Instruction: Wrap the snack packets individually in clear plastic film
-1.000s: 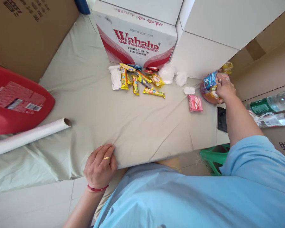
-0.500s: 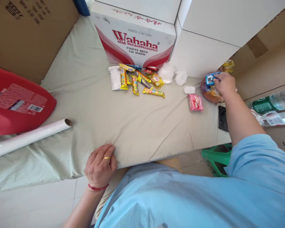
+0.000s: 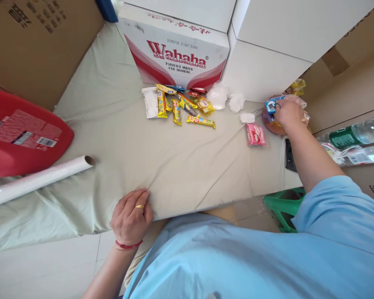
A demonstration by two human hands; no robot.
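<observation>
At the far right my right hand has its fingers closed on a small blue packet. The packet is over a rounded, reddish see-through container that holds more wrapped snacks, partly covered by the hand. Just left of the container lie a pink packet and a small white packet. My left hand, with a ring and a red wrist cord, rests at the table's near edge. Its fingers are curled together, with nothing visible in them.
Yellow snack packets and clear crumpled plastic lie before a Wahaha carton. On the left are a red jug and a white roll. Bottles lie right; a green stool stands below the table edge.
My right hand has shifted slightly left with the blue packet, which shows a little more now. My left hand has stayed in place.
</observation>
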